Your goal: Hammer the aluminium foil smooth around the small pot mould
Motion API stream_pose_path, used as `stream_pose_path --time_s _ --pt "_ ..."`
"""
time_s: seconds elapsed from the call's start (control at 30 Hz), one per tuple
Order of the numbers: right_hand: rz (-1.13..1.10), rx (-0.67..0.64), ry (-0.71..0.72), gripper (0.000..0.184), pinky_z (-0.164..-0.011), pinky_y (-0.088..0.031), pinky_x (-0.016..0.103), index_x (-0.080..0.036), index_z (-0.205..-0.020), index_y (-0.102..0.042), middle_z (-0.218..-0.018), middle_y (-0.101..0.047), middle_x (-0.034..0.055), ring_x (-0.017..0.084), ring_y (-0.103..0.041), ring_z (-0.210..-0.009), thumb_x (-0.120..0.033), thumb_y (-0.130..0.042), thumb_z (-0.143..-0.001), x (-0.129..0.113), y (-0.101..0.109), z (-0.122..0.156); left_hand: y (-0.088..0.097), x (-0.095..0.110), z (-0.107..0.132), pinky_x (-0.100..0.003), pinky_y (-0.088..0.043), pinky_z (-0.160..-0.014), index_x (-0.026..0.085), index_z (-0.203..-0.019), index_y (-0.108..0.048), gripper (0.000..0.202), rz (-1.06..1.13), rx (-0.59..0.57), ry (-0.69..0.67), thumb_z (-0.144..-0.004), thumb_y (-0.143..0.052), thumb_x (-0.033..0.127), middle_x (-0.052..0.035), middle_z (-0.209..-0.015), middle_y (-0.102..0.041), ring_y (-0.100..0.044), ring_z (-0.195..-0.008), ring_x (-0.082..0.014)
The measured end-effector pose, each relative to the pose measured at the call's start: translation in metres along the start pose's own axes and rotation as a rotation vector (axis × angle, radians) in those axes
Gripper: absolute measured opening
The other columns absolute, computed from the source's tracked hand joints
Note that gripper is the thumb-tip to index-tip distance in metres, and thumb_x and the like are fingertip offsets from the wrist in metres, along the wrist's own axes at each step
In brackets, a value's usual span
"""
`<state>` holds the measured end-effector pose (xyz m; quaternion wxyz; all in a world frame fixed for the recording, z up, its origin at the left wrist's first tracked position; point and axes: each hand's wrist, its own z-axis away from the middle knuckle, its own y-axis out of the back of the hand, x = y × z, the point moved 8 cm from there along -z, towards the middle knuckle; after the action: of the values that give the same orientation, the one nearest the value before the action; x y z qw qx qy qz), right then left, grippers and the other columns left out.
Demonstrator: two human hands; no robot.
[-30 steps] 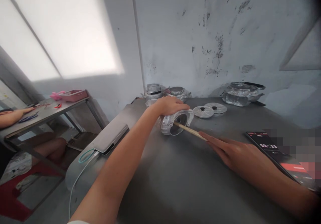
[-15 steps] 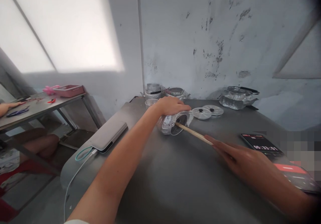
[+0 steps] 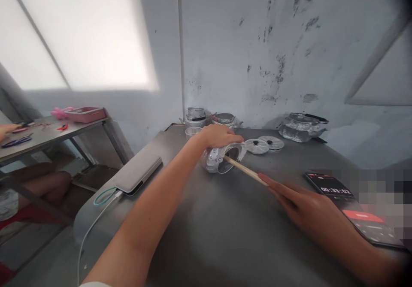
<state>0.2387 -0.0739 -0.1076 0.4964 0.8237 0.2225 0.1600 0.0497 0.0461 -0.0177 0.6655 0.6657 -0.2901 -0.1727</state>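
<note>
My left hand [image 3: 222, 134] is closed over the side of a clear glass teapot [image 3: 214, 161], which lies tipped on the table with its round mouth turned toward me and to the right. Between the fingers of my right hand [image 3: 302, 205] is a pale wooden stick [image 3: 244, 170]. The far end of the stick reaches into the teapot's mouth, and its tip is hidden inside. Just right of the teapot lie two clear round lids [image 3: 256, 146] with black knobs, one partly overlapping the other.
Behind are a wrapped glass pot [image 3: 224, 119], stacked glassware [image 3: 195, 117] and, at right, another glass teapot [image 3: 299, 130]. A cabled power bank [image 3: 139, 175] lies left; a phone [image 3: 341, 197] lies right. A co-worker's hand [image 3: 8, 129] rests at a side table with a pink basket [image 3: 85, 114].
The view has shifted slightly. My right hand sits a touch nearer the teapot, with the stick still in its mouth. My left hand keeps its hold.
</note>
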Motion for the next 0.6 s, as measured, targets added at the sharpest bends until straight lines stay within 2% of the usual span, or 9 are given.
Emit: stream_pose_path --time_s 0.1,0.27,0.5,0.6 --pt "0.006 0.026 -0.004 0.047 -0.054 -0.055 0.032 -0.04 -0.148 -0.044 -0.093 -0.075 0.0003 0.021 -0.073 -0.066 -0.033 -0.038 -0.102 -0.003 -0.001 -0.001 0.0 0.001 0.0 -0.038 -0.045 -0.097 0.03 -0.125 -0.065 0.052 -0.002 -0.001 -0.003 -0.1 -0.029 0.058 -0.0025 -0.13 -0.064 -0.058 -0.115 -0.0298" --pt "-0.02 -0.044 -0.014 0.046 -0.064 -0.059 0.034 -0.035 -0.146 -0.048 -0.106 -0.077 0.0032 0.024 -0.075 -0.08 -0.03 -0.041 -0.101 -0.002 -0.01 -0.004 0.002 0.001 0.001 -0.038 -0.045 -0.096 0.028 -0.122 -0.067 0.053 0.035 0.006 0.013 -0.099 -0.032 0.06 -0.0028 -0.128 -0.065 -0.059 -0.111 -0.0303" --pt "-0.12 0.067 -0.021 0.043 -0.072 -0.059 0.033 -0.034 -0.145 -0.05 -0.116 -0.074 0.0026 0.023 -0.074 -0.091 -0.034 -0.042 -0.102 -0.007 0.004 -0.005 0.004 0.0 0.003 -0.035 -0.046 -0.091 0.029 -0.116 -0.069 0.052 0.056 0.021 0.058 -0.096 -0.034 0.062 -0.0011 -0.125 -0.066 -0.06 -0.105 -0.0272" --pt "-0.073 0.015 -0.034 0.043 -0.068 -0.06 0.034 -0.034 -0.144 -0.051 -0.111 -0.076 0.0023 0.023 -0.075 -0.085 -0.033 -0.04 -0.102 -0.003 -0.001 -0.006 0.005 0.002 0.003 -0.035 -0.046 -0.091 0.03 -0.117 -0.069 0.051 0.05 0.023 0.047 -0.097 -0.034 0.06 -0.0009 -0.127 -0.065 -0.06 -0.106 -0.0267"
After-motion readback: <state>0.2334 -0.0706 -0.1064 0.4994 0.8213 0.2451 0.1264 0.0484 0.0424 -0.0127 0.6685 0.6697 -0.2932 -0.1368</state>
